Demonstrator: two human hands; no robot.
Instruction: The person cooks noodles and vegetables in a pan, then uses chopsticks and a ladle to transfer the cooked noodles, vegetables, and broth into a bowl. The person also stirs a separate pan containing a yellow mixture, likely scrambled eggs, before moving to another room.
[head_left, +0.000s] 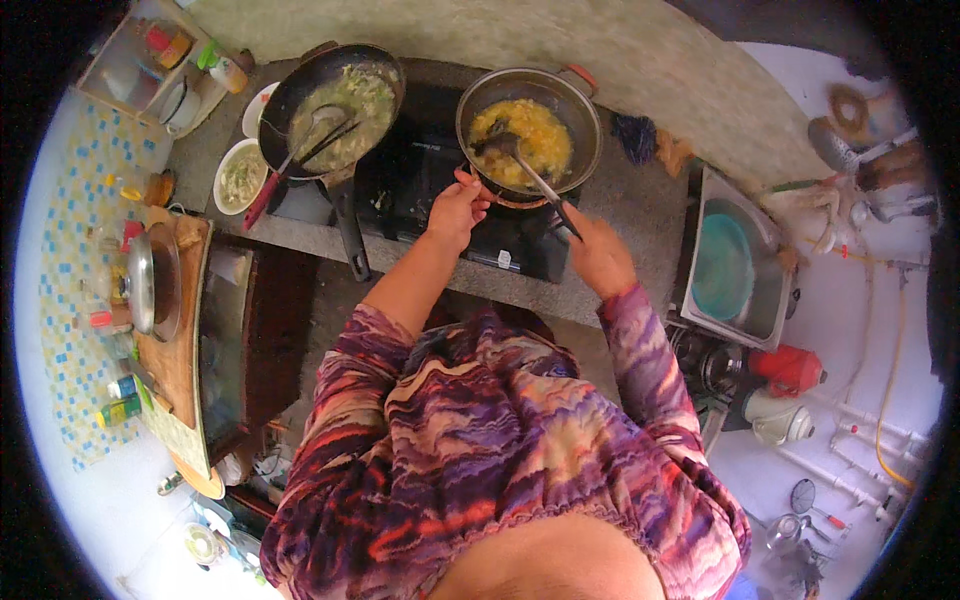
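Observation:
A two-handled metal pot (459, 112) stands on the right side of the black glass gas stove (420, 180). Chunky yellow food (551, 131) in liquid covers its bottom. My right hand (604, 259) grips the dark handle end of a cooking turner (534, 174), whose dark head rests in the food. At the pot's near-left rim, my left hand (456, 210) has its fingers closed around the side handle, which they mostly hide. To the left sits a black wok (274, 124) with greenish, soupy food, a red-handled ladle (262, 196) and dark chopsticks (322, 144) across it.
Two white bowls (217, 184) stand left of the wok, whose long handle (349, 232) juts past the counter edge. At right, a sink (765, 330) holds a teal basin (721, 255). A lidded pan (142, 281) is on the wooden board (169, 360) at left.

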